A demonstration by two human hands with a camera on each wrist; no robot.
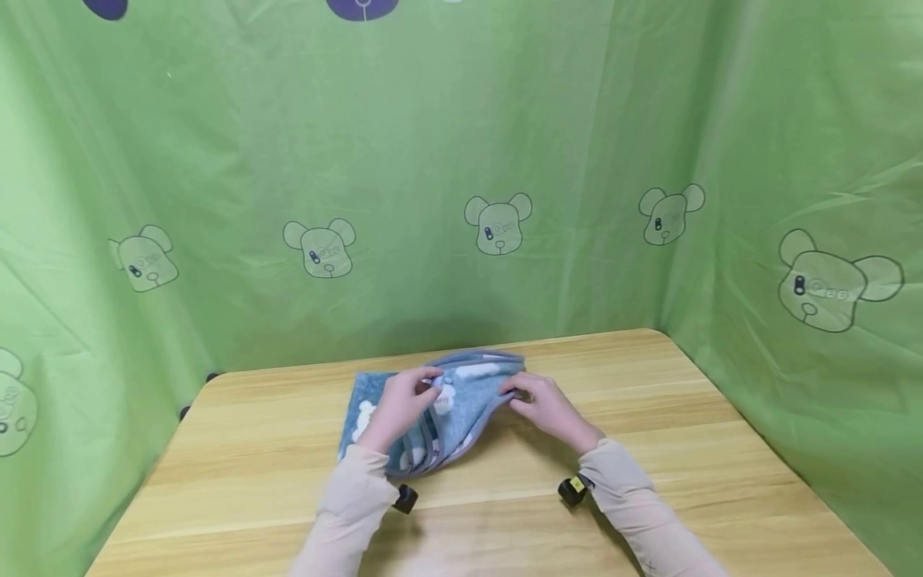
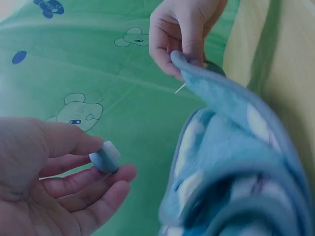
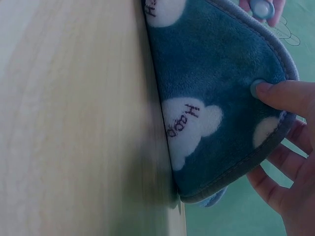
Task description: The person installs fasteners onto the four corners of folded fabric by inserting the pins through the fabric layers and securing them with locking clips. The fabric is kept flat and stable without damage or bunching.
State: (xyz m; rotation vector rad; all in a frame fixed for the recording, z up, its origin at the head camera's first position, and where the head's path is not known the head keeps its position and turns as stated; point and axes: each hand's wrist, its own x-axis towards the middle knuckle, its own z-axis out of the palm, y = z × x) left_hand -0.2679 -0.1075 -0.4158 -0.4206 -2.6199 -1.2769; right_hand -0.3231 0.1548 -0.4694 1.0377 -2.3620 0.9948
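A blue fleece blanket (image 1: 472, 413) with white bear shapes and a grey-blue bound edge lies folded on the table, its near-right part lifted. In the head view my left hand (image 1: 404, 405) is above the blanket. Its thumb and fingers pinch a small round blue cap (image 2: 105, 158) with a white underside, apart from the cloth. My right hand (image 1: 544, 405) grips the blanket's raised edge. Under that thumb is a round blue pin head (image 3: 255, 88) against the fleece. A thin needle (image 2: 180, 88) sticks out beside the right fingers in the left wrist view.
The wooden table (image 1: 707, 449) stretches around the blanket. A green curtain (image 1: 404, 160) with printed bear heads hangs behind and at both sides. Each wrist carries a small black camera, such as the right one (image 1: 572, 491).
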